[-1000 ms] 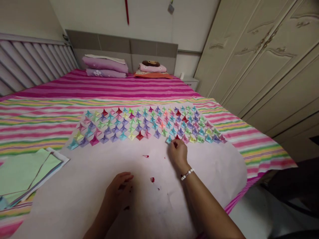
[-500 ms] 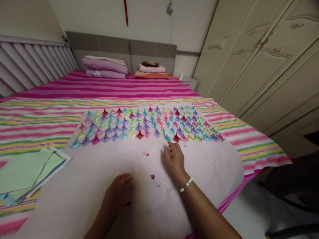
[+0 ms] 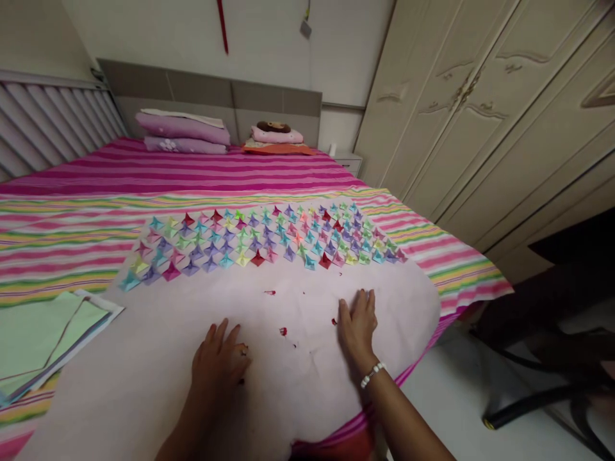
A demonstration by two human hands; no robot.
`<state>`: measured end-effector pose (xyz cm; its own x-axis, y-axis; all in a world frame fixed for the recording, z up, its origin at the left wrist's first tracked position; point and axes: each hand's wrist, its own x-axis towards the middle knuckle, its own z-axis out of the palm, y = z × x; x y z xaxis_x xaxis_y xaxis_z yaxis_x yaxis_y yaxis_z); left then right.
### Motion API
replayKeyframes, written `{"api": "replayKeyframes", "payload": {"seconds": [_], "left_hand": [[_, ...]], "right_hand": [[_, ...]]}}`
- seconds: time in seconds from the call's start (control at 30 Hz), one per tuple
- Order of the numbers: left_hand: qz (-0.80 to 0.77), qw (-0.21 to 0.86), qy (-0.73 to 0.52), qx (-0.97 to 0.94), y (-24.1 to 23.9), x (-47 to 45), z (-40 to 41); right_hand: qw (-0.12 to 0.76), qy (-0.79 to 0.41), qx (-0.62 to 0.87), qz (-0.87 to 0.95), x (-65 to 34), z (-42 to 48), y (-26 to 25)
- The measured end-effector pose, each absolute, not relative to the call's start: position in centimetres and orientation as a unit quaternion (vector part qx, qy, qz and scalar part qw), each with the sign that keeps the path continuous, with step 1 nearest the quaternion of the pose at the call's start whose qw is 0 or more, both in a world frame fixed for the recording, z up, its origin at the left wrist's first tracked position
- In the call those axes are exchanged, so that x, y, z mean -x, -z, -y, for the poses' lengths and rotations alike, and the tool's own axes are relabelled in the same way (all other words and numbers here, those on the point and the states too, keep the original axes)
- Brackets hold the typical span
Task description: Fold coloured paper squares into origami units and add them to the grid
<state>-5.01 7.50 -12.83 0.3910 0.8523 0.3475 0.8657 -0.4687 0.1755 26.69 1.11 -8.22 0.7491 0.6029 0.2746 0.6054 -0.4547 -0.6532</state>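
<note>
Both of my hands lie flat on a large pale pink paper sheet (image 3: 158, 333) spread over a striped bed. My left hand (image 3: 218, 362) rests palm down, fingers spread, holding nothing. My right hand (image 3: 358, 323), with a white bead bracelet at the wrist, also lies flat with fingers stretched out. Several small folded paper shapes (image 3: 259, 240) in many colours stand in rows on the far part of the sheet, well beyond both hands. Small red paper scraps (image 3: 283, 331) lie between my hands.
A stack of green and white paper sheets (image 3: 48, 333) lies at the left on the striped bedspread (image 3: 192, 173). Folded pink bedding (image 3: 185, 131) sits by the headboard. A cream wardrobe (image 3: 480, 109) stands to the right, and a dark chair base (image 3: 538, 397) is on the floor.
My right hand has drawn back from the front row of folded shapes and opened flat on the sheet. My left hand has uncurled and spread flat. The view has shifted right.
</note>
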Motion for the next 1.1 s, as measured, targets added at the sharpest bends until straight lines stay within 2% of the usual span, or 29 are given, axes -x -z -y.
{"api": "replayKeyframes", "payload": {"seconds": [0.63, 1.1], "left_hand": [[0.558, -0.047, 0.075, 0.825, 8.9, 4.4, -6.9], [0.553, -0.07, 0.101, 0.824, 8.8, 4.4, -6.9]], "right_hand": [[0.424, 0.017, 0.839, 0.34, -27.1, -2.7, 9.5], [0.391, 0.015, 0.839, 0.378, -28.0, -2.2, 9.8]]}}
